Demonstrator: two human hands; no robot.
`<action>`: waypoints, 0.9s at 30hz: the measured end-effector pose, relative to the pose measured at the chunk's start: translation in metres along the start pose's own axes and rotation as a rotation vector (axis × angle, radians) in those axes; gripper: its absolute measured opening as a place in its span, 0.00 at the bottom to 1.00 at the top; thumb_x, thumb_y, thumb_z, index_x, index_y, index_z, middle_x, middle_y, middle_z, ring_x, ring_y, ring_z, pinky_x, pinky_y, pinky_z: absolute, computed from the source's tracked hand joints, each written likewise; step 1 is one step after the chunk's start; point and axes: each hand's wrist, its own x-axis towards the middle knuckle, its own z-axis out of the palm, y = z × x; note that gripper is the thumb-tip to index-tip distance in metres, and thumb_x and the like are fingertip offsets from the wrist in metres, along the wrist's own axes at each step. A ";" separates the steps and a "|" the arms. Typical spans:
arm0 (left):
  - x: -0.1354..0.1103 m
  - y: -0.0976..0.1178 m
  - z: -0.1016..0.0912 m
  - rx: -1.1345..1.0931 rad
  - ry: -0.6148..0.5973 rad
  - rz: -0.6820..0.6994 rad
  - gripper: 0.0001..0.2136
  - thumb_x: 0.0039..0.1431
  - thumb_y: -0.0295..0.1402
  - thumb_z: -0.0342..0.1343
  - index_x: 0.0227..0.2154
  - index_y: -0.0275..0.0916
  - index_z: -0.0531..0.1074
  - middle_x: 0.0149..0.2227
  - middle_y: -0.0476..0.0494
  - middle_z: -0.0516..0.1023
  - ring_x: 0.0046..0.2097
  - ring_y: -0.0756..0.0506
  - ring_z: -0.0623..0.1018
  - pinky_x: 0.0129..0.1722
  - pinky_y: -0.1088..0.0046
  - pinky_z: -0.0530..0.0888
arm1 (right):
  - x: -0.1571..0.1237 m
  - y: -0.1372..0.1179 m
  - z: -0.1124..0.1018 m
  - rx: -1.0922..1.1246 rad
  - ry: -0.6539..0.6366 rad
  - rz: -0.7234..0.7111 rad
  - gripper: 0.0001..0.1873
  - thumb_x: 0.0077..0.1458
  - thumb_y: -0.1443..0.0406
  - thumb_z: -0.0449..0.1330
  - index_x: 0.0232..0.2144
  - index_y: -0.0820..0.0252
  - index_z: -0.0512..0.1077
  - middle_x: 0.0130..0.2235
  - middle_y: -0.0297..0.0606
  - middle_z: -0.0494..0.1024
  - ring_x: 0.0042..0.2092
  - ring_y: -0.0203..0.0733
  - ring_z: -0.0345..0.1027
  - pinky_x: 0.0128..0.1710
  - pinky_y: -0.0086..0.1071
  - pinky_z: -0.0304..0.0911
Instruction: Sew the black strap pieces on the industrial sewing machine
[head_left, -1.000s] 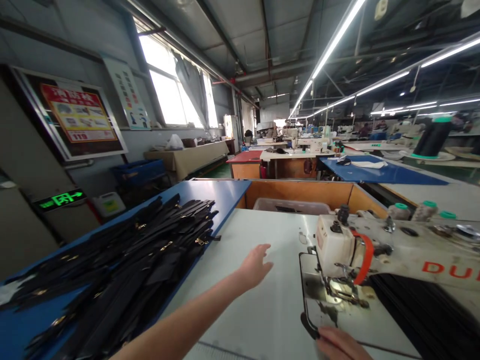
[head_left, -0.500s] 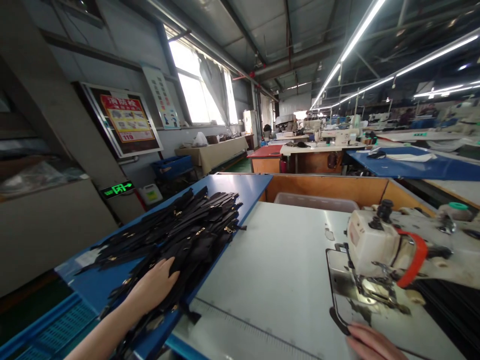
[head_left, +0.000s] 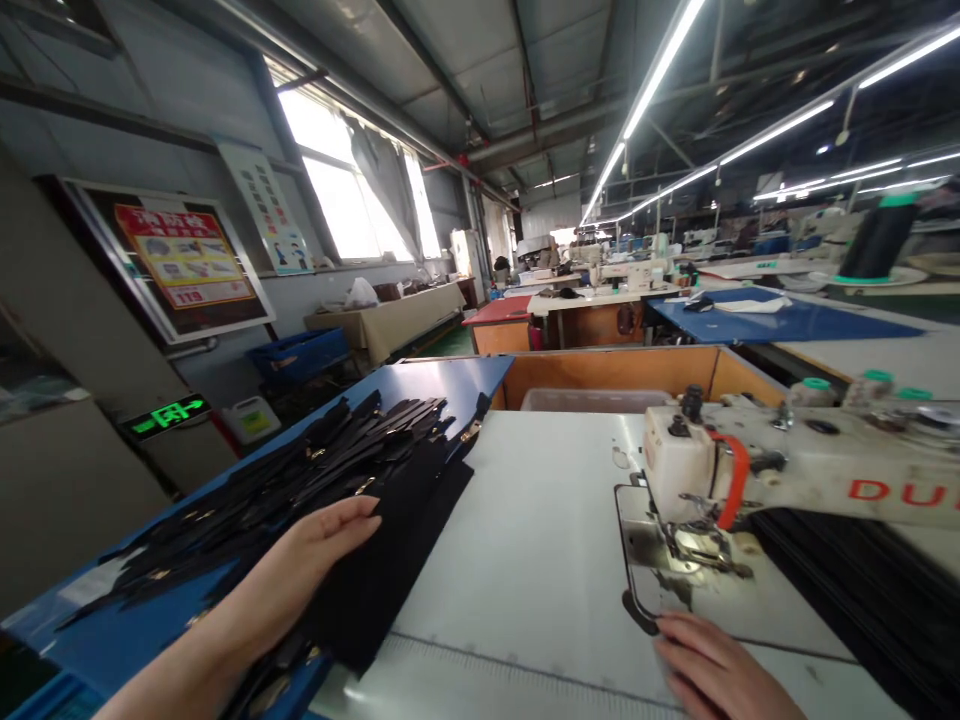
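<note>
My left hand (head_left: 337,535) is closed, thumb and fingers pinching the edge of a black fabric piece (head_left: 397,540). That piece hangs flat from the pile and laps over the left edge of the white sewing table (head_left: 517,540). Beneath and beyond it lies a heap of black zippered strips (head_left: 300,470) with small gold-coloured zipper pulls, on a blue board (head_left: 465,375). My right hand (head_left: 712,660) lies open on the table at lower right, its fingertips beside a black tab (head_left: 637,612) at the corner of the machine's plate. The white sewing machine (head_left: 682,460) stands just beyond.
Dark folded fabric (head_left: 847,580) lies to the right of the machine. A printed ruler (head_left: 517,665) runs along the table's near edge. Behind the table sits a clear plastic bin (head_left: 596,400) against an orange wooden panel (head_left: 622,370). Thread spools (head_left: 877,240) stand at right.
My left hand has gone from resting on the heap to gripping a black fabric piece, drawn right onto the table edge. The view has turned right; my right hand stays by the tab.
</note>
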 end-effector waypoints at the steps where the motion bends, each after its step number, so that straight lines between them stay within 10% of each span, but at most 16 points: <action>1: -0.004 0.002 0.019 -0.215 -0.027 -0.052 0.20 0.39 0.45 0.64 0.35 0.40 0.73 0.32 0.47 0.80 0.35 0.42 0.79 0.36 0.69 0.76 | 0.000 -0.002 0.000 0.001 -0.010 0.023 0.12 0.59 0.65 0.56 0.43 0.54 0.76 0.46 0.40 0.79 0.46 0.47 0.75 0.48 0.34 0.71; 5: -0.015 -0.003 0.108 -0.654 -0.175 -0.222 0.19 0.32 0.34 0.69 0.32 0.39 0.73 0.31 0.48 0.79 0.35 0.45 0.79 0.36 0.74 0.75 | 0.004 -0.011 -0.005 0.025 -0.070 0.143 0.12 0.59 0.68 0.55 0.43 0.57 0.75 0.47 0.42 0.78 0.50 0.46 0.71 0.51 0.36 0.68; 11: -0.024 -0.025 0.216 -0.629 -0.571 -0.215 0.18 0.35 0.33 0.64 0.34 0.38 0.70 0.32 0.42 0.79 0.37 0.40 0.80 0.40 0.64 0.75 | 0.013 -0.028 -0.018 0.028 -0.142 0.263 0.20 0.60 0.67 0.53 0.55 0.61 0.67 0.54 0.47 0.72 0.55 0.46 0.66 0.55 0.39 0.64; 21: 0.003 -0.021 0.223 -0.081 -0.339 0.174 0.26 0.42 0.33 0.55 0.48 0.37 0.63 0.49 0.34 0.73 0.48 0.37 0.76 0.47 0.58 0.73 | 0.017 -0.040 -0.001 0.084 -0.292 0.129 0.15 0.60 0.61 0.56 0.46 0.62 0.72 0.53 0.44 0.73 0.57 0.46 0.62 0.59 0.37 0.56; 27: 0.043 0.014 0.236 0.470 -0.304 0.502 0.08 0.55 0.28 0.56 0.39 0.38 0.72 0.47 0.39 0.73 0.55 0.37 0.69 0.57 0.53 0.61 | 0.014 -0.036 0.005 -0.039 -0.303 -0.012 0.20 0.59 0.55 0.56 0.49 0.61 0.69 0.53 0.44 0.73 0.56 0.48 0.63 0.56 0.39 0.59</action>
